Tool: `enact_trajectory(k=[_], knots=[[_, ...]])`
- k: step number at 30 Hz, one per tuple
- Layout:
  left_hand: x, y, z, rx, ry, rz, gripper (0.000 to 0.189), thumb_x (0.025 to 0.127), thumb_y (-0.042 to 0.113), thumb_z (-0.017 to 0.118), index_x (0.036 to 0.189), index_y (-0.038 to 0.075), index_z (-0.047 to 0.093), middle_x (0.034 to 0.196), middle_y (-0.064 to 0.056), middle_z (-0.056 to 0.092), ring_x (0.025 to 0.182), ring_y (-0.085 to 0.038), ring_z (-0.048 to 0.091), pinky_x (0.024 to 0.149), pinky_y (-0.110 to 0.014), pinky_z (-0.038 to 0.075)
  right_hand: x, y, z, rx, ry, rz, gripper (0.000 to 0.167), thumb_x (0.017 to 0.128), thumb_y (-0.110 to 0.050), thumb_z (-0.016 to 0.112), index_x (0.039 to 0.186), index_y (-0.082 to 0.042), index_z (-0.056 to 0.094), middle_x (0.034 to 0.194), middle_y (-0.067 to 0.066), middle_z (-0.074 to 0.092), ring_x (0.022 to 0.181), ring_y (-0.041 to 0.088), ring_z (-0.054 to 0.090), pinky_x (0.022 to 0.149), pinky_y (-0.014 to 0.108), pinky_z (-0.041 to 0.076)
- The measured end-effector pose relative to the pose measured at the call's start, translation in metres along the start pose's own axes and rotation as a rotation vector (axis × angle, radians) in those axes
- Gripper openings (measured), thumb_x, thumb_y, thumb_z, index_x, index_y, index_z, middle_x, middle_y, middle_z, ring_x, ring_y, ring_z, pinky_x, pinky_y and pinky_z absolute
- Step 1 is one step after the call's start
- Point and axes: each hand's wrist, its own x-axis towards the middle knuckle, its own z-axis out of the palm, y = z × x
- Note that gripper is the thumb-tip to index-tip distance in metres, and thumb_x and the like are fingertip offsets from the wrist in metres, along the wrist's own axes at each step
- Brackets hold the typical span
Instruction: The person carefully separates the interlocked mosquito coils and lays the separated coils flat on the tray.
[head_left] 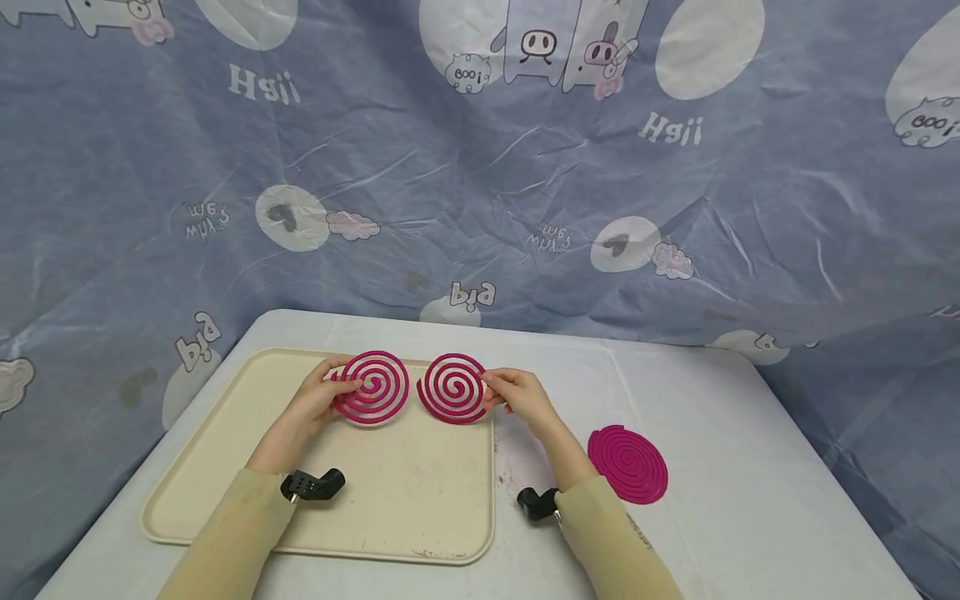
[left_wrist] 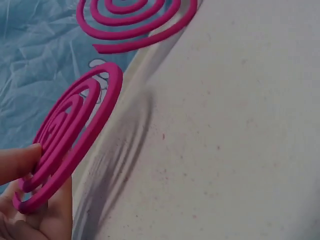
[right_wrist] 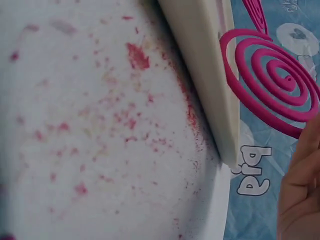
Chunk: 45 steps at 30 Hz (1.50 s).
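Two magenta mosquito coils are held up over the far part of a beige tray point(head_left: 405, 500), side by side with a small gap between them. My left hand point(head_left: 318, 396) pinches the left mosquito coil point(head_left: 390, 408), thumb on its front face and fingers behind; in the left wrist view this coil point(left_wrist: 107, 107) is seen tilted, its shadow on the tray. The right mosquito coil point(head_left: 452, 417) is pinched at its right edge by my right hand point(head_left: 521, 396). Open gaps show between the rings of both coils. In the right wrist view, fingers point(right_wrist: 305, 155) grip the coil's rim.
A tightly wound magenta coil disc point(head_left: 627, 465) lies on the white table point(head_left: 735, 467), right of the tray and beside my right forearm. Reddish crumbs point(right_wrist: 137, 56) are scattered along the tray's right edge. A printed blue-grey cloth point(head_left: 465, 167) hangs behind the table.
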Motion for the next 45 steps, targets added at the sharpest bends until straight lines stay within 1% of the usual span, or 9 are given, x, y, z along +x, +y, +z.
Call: enact_trajectory(k=[7,14,17,20,24,30,34,40,45], knots=[[0.006,-0.008,0.0,0.183,0.073,-0.006,0.054,0.087,0.008,0.065,0.136,0.007,0.041,0.106,-0.013,0.056,0.071,-0.007,0.062,0.062,-0.025,0.055,0.009,0.009,0.009,-0.09,0.147,0.034,0.029,0.093,-0.019,0.06,0.112,0.002,0.066,0.069,0.01,0.064,0.054,0.01,0.057,0.054,0.023,0.051],[0.007,-0.008,0.006,0.297,0.124,0.017,0.061,0.086,0.007,0.064,0.139,0.0,0.035,0.125,-0.025,0.045,0.078,-0.01,0.059,0.062,-0.02,0.053,0.01,0.015,0.013,-0.059,0.157,0.047,0.023,0.092,-0.007,0.058,0.11,0.006,0.065,0.079,0.011,0.065,0.054,0.008,0.058,0.062,0.034,0.056],[0.005,-0.006,0.008,0.351,0.139,0.039,0.062,0.087,0.008,0.063,0.14,-0.003,0.032,0.132,-0.027,0.039,0.101,-0.024,0.055,0.079,-0.025,0.052,0.011,0.017,0.013,-0.044,0.144,0.056,0.024,0.091,-0.005,0.059,0.11,0.008,0.064,0.078,0.011,0.065,0.056,0.009,0.058,0.062,0.033,0.056],[0.004,-0.004,0.009,0.387,0.152,0.067,0.062,0.088,0.009,0.061,0.14,-0.003,0.03,0.138,-0.028,0.034,0.123,-0.037,0.04,0.098,-0.038,0.043,0.007,0.016,0.011,-0.039,0.129,0.076,0.029,0.09,-0.007,0.06,0.114,0.009,0.061,0.086,0.014,0.067,0.064,0.016,0.063,0.065,0.032,0.056],[0.001,0.002,0.01,0.434,0.179,0.097,0.059,0.089,0.012,0.06,0.14,0.0,0.033,0.142,-0.028,0.032,0.132,-0.041,0.03,0.105,-0.046,0.033,-0.004,0.009,0.001,-0.047,0.103,0.068,0.037,0.091,-0.012,0.06,0.123,0.007,0.056,0.105,0.019,0.064,0.081,0.027,0.067,0.071,0.034,0.056],[-0.013,0.018,0.017,0.5,0.192,0.126,0.054,0.091,0.014,0.057,0.141,0.005,0.038,0.146,-0.023,0.032,0.136,-0.038,0.026,0.108,-0.049,0.028,-0.031,-0.009,-0.038,-0.068,0.052,-0.003,0.045,0.093,-0.023,0.059,0.13,0.001,0.051,0.12,0.02,0.058,0.094,0.027,0.065,0.082,0.037,0.053],[-0.022,0.027,0.042,0.438,0.139,0.189,0.05,0.091,0.012,0.057,0.138,0.004,0.043,0.143,-0.02,0.038,0.135,-0.035,0.029,0.108,-0.046,0.029,-0.056,-0.014,-0.075,-0.092,0.069,-0.014,0.05,0.093,-0.031,0.059,0.134,-0.003,0.048,0.124,0.018,0.055,0.099,0.026,0.063,0.087,0.037,0.051],[-0.04,0.032,0.101,0.281,0.035,0.258,0.037,0.089,0.008,0.062,0.125,0.004,0.057,0.128,-0.014,0.055,0.122,-0.027,0.046,0.103,-0.04,0.037,-0.09,-0.008,-0.118,-0.119,0.175,-0.012,0.054,0.093,-0.037,0.057,0.134,-0.004,0.047,0.126,0.018,0.053,0.101,0.025,0.062,0.086,0.034,0.051],[-0.063,0.029,0.157,0.131,-0.087,0.32,0.028,0.085,0.002,0.065,0.113,0.001,0.063,0.113,-0.013,0.063,0.108,-0.023,0.058,0.094,-0.033,0.046,-0.098,0.035,-0.154,-0.123,0.253,-0.062,0.054,0.093,-0.04,0.056,0.133,-0.004,0.049,0.124,0.016,0.055,0.097,0.023,0.063,0.081,0.034,0.053]])
